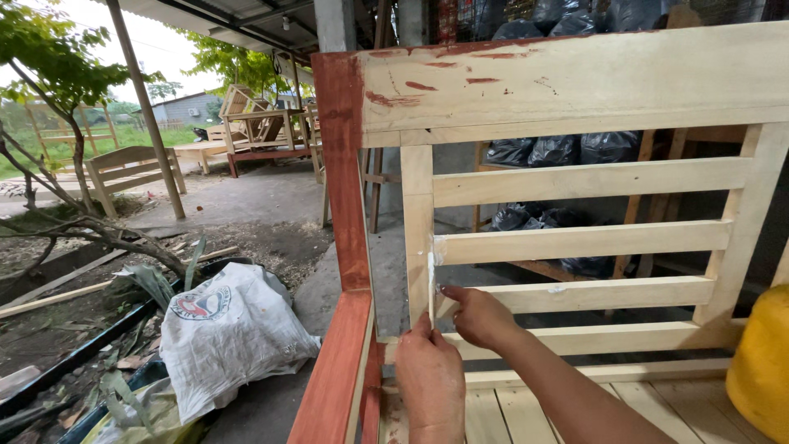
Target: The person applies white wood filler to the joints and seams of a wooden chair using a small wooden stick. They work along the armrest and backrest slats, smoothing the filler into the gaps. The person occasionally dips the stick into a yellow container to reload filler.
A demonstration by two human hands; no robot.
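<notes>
A: Start at the left. What lies there?

B: A white woven sack (226,329) on the ground beside the bench, well apart from both hands. Next comes the red-stained corner post (343,164), then the pale upright stile (417,230) of the unpainted wooden bench back (575,82).

A: And the hands?

B: The left hand (430,380) sits low, just right of the red post, fingers curled, its top touching the foot of the stile. It seems to pinch something thin and pale against the wood, perhaps a small blade or stick, but the view is too poor to say.

A: The right hand?

B: The right hand (479,315) is just beside it, up and to the right, loosely fisted, holding nothing I can see. Its index fingertip (445,289) presses the joint where a slat meets the stile.

A: Where is the white filler?

B: The white filler streak (431,267) runs up and down along the stile's right edge, its long axis vertical. It lies directly above both hands, and the right fingertip is the nearer, touching its lower end.

A: Farther right?

B: The horizontal slats (583,242), then a yellow container (763,362) at the frame's edge.
</notes>
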